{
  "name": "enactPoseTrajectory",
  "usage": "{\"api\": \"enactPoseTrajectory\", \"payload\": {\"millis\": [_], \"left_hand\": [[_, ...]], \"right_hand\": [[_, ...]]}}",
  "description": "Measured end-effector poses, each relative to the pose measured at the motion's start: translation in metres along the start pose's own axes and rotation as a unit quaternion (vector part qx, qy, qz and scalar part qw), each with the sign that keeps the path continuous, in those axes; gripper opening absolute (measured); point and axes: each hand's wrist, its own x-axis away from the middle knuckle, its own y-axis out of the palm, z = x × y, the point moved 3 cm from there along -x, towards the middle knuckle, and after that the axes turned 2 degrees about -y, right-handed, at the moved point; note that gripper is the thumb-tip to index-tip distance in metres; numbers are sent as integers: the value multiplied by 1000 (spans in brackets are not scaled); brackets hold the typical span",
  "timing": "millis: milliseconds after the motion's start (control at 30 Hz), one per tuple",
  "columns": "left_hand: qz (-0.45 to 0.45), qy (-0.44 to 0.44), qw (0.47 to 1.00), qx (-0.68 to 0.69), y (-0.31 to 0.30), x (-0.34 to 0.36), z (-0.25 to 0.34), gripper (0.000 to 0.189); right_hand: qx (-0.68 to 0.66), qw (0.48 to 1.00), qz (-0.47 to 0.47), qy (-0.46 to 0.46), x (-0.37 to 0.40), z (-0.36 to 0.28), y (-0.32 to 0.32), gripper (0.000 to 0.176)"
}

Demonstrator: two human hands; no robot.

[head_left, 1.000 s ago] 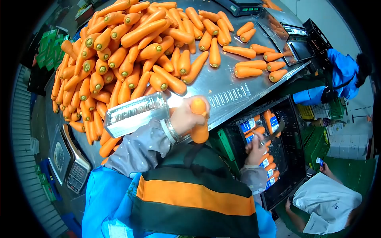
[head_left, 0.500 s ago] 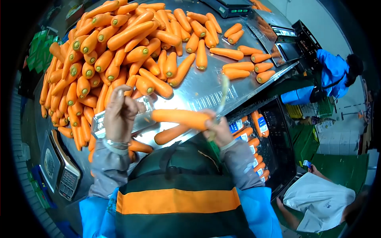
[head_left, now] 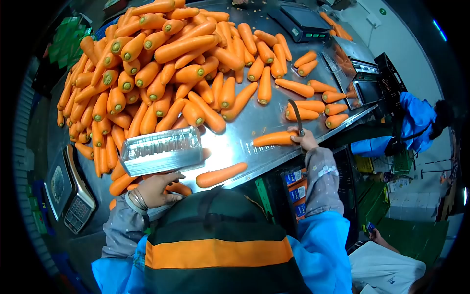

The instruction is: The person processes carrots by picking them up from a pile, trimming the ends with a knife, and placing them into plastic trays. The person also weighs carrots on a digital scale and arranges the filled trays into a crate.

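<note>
My left hand (head_left: 155, 191) has its fingers apart around the near end of a carrot (head_left: 180, 189) by the table's front edge, below a stack of clear plastic trays (head_left: 162, 159). Further right, my right hand (head_left: 306, 140) grips a thin, dark curved tool (head_left: 297, 113); its fingertips touch the end of a carrot (head_left: 274, 138) lying on the metal table. Between my hands a loose carrot (head_left: 221, 175) lies near the edge. Behind them rises a large heap of carrots (head_left: 142, 73).
A scale (head_left: 73, 196) stands at the left, another (head_left: 301, 22) at the back. Paired carrots (head_left: 303, 109) lie at the right. Labelled packs (head_left: 297, 192) sit below the front edge. A person in blue (head_left: 416, 112) and one in white (head_left: 387, 267) are at the right.
The carrot in my right hand has moved right and down onto the table. My left hand has moved down from above the trays to the front carrot. The view has shifted slightly.
</note>
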Motion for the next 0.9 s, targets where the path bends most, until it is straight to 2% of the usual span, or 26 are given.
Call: {"api": "enactPoseTrajectory", "payload": {"millis": [100,167,200,233,267,300,333,367,400,433,467,500,567,633,667,700,767,800,867,900], "left_hand": [[1,39,999,8,1,-17,9,53],[-1,74,997,13,4,-34,19,52],[11,98,995,13,7,-44,24,51],[44,149,988,-1,14,-54,23,45],[30,146,989,-4,16,-65,32,45],[41,158,986,-26,20,-75,37,45],[36,159,986,-42,23,-85,43,46],[26,167,985,-42,24,-94,51,48],[4,156,985,-77,23,-103,65,50],[12,200,978,-62,28,-113,64,50],[-10,195,979,-60,32,-122,72,51],[-29,182,981,-54,34,-130,76,52],[-29,223,971,-84,42,-153,82,56],[30,276,952,-132,47,-183,91,58],[46,296,944,-135,47,-200,99,61],[72,307,936,-159,49,-220,101,63],[129,277,921,-239,62,-265,91,62],[123,233,933,-245,64,-274,97,61],[123,223,925,-281,64,-281,102,60],[122,216,922,-298,65,-285,103,60]], "right_hand": [[159,969,66,-176,18,-15,10,25],[187,941,125,-254,22,-2,16,24],[151,950,175,-208,30,1,23,23],[209,933,221,-193,54,-18,37,24],[173,946,201,-187,55,2,39,26],[44,966,222,-128,80,-8,53,25],[50,946,244,-205,94,-8,60,22],[-13,942,258,-213,102,2,66,22],[-71,949,266,-151,111,8,66,14],[-176,937,274,-128,123,8,66,16],[-189,921,320,-115,140,-2,65,18],[-178,915,347,-102,145,11,65,19],[-54,903,415,-93,172,3,70,21],[54,906,412,-75,191,-1,81,23],[114,892,426,-104,197,0,86,23],[151,894,415,-76,201,6,92,23],[204,903,376,-30,198,27,102,24],[227,893,386,-46,199,26,101,24],[271,873,399,-74,200,24,106,25],[217,878,420,-67,198,28,104,24]]}}
